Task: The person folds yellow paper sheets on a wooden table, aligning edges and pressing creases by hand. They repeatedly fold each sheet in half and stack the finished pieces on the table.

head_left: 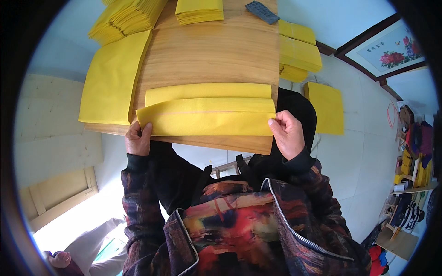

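Note:
A yellow paper sheet (207, 123) lies folded lengthwise along the near edge of the wooden table, with a faint pink line running across it. My left hand (139, 138) pinches its left end between thumb and fingers. At the opposite end, my right hand (288, 135) grips the corner with the thumb on top. Just behind the folded part is another yellow strip (207, 91); whether it belongs to the same sheet I cannot tell. Left of my hands rests a flat stack of yellow sheets (113, 78).
Further yellow stacks (131, 18) (199, 10) sit at the table's far side, near a dark grey cloth (262, 11). Yellow bundles (299, 53) stand beyond the right edge of the table (207, 55). Another person's pale-clothed legs (92, 244) show at lower left.

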A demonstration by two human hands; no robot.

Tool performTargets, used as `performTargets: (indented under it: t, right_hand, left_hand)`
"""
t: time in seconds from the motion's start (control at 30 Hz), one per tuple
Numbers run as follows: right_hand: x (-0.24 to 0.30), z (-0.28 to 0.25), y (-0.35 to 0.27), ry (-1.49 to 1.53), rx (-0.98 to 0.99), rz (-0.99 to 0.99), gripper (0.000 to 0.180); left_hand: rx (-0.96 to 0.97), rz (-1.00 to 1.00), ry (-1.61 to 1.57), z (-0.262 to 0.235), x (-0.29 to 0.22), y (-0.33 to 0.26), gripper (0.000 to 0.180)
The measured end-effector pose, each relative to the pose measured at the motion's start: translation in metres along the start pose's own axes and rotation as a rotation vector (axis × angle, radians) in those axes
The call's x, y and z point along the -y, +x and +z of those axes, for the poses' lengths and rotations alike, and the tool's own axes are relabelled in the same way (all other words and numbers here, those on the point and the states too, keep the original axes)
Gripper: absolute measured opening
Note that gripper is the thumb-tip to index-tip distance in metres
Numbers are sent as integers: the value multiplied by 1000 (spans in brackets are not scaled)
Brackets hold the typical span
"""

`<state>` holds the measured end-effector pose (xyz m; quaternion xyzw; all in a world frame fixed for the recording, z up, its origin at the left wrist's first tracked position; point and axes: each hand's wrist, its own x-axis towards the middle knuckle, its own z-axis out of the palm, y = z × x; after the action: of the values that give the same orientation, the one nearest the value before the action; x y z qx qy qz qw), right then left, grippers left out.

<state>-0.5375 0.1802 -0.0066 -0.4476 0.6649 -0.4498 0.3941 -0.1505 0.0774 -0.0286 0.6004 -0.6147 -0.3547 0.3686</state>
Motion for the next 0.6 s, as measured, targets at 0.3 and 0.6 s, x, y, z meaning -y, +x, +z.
performTargets:
  t: [0.3, 0.6]
  right_hand:
    - [1, 6, 1, -191, -76, -38, 30]
    - [0, 12, -1, -215, -142, -147, 23]
  left_hand:
    - [-26, -59, -59, 4, -1, 1, 28]
    - [-68, -88, 14, 6, -3, -1, 16]
